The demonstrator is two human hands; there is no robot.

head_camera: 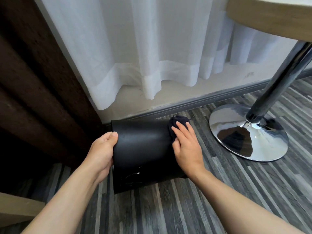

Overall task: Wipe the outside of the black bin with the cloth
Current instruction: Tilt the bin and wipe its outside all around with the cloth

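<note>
At the 6 o'clock edge of the view, two bare forearms come in over the grey striped floor [194, 200] and reach toward the middle. A corner of pale wooden furniture [15, 210] shows at 8 o'clock.

A little farther, near the centre, the black bin [143, 149] is tilted on its side, its lower edge close to the floor; I cannot tell if it touches. Some light scratches or marks are on its near part. The left hand [103, 149] grips the 9 o'clock edge of the bin: the thumb lies on the outer wall and the other fingers are hidden behind the edge, so the hand is closed on the bin. The right hand [185, 142] is at the 3 o'clock side of the bin, its fingers flat and slightly spread, pressing a dark cloth [177, 125] against the outer wall. The cloth is bunched under the fingertips and part of it shows beyond them.

Toward 3 o'clock, well apart from the bin, stands a shiny chrome base [249, 135] with a dark pole [278, 81] that rises to a round tabletop [270, 19] at 1 o'clock.

Farthest, a grey skirting board [202, 100] runs along the wall. A white sheer curtain [135, 48] hangs at 12 o'clock and a dark brown curtain [33, 73] at 10 o'clock.
</note>
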